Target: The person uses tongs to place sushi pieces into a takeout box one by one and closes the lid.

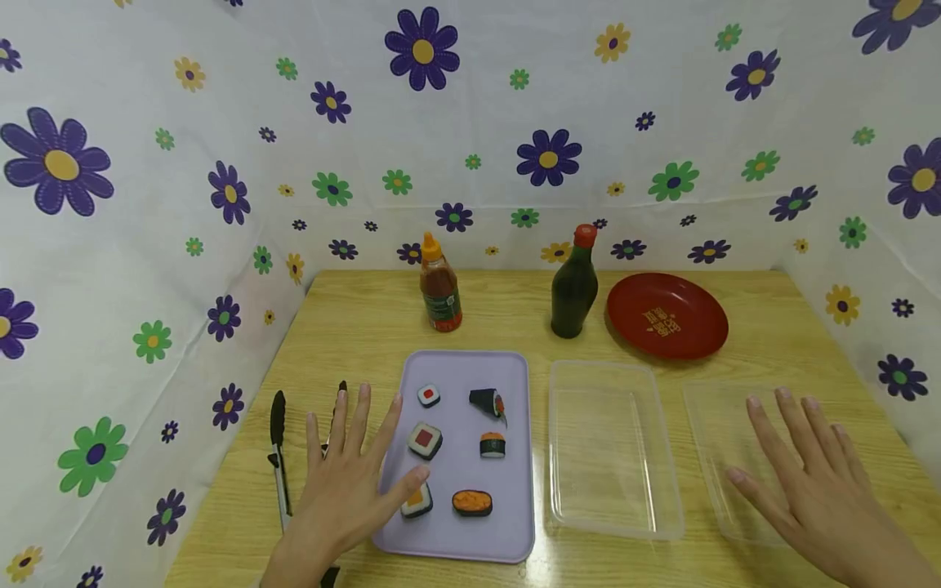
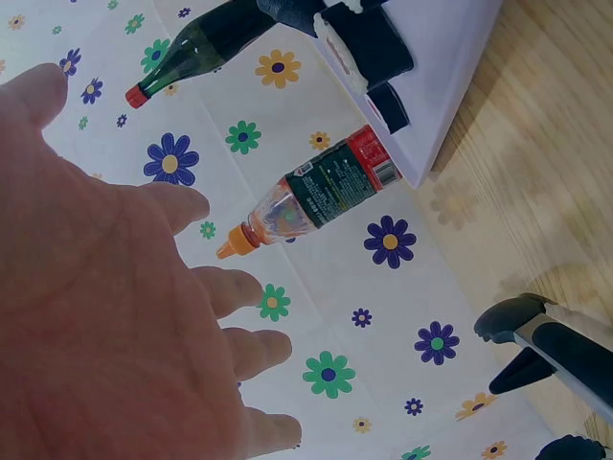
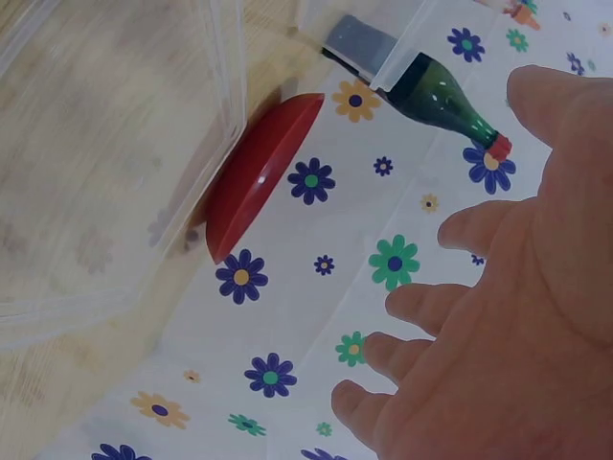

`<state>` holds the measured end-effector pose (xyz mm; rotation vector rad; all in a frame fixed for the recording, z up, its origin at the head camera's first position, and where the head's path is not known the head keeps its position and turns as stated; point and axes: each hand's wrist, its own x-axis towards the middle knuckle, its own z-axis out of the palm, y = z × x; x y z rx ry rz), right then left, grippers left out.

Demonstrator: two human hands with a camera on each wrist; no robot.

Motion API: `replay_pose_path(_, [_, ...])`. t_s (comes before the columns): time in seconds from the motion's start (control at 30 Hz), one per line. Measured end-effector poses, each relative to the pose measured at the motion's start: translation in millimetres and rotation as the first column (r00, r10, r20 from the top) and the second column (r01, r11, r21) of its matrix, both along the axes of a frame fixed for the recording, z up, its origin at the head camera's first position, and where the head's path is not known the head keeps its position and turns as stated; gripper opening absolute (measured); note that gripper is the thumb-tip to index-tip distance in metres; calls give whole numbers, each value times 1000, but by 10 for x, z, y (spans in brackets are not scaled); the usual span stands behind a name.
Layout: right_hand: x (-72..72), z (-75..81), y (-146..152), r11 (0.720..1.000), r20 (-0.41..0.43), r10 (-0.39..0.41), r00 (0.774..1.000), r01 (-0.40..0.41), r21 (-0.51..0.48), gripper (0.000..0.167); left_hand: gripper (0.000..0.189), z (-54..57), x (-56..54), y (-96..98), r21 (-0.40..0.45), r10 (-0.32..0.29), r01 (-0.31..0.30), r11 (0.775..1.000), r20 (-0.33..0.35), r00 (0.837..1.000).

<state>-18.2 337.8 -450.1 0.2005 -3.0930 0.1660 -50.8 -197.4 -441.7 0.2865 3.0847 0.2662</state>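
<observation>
My left hand is spread with straight fingers above the left edge of a lilac tray, holding nothing. Black-tipped metal tongs lie left of the tray, partly hidden by that hand. On the tray sit several sushi pieces: square rolls, a dark cone-shaped hand roll, an orange-topped piece and an oval orange-topped one. My right hand, also spread and holding nothing, is over a clear plastic lid or shallow tray. Beside it stands a clear plastic container.
Behind the tray stands a sauce bottle with an orange cap. A dark green bottle with a red cap is right of it, then a red oval plate with gold writing. Flower-printed cloth walls the wooden table on three sides.
</observation>
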Motion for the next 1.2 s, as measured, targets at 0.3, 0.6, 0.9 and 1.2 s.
replay_pose_path(0.3, [26, -10, -20, 999, -1, 23, 1000, -23, -48, 98, 94, 24, 17, -16, -18, -7, 7, 1000, -6, 1000])
replay_pose_path(0.6, [-21, 49, -64, 953, -65, 109, 992, -122, -277, 87, 88, 104, 3, -46, 6, 11, -11, 1000, 11, 1000])
replay_pose_path(0.9, [-132, 126, -161, 809, 208, 178, 962, -23, -587, 68, 102, 131, -13, -239, 29, 277, -280, 960, 87, 957])
replay_pose_path(1.2, [-241, 63, -257, 517, 395, 308, 866, 197, -833, 61, 148, 96, 165, -723, -3, 544, -581, 814, 356, 760])
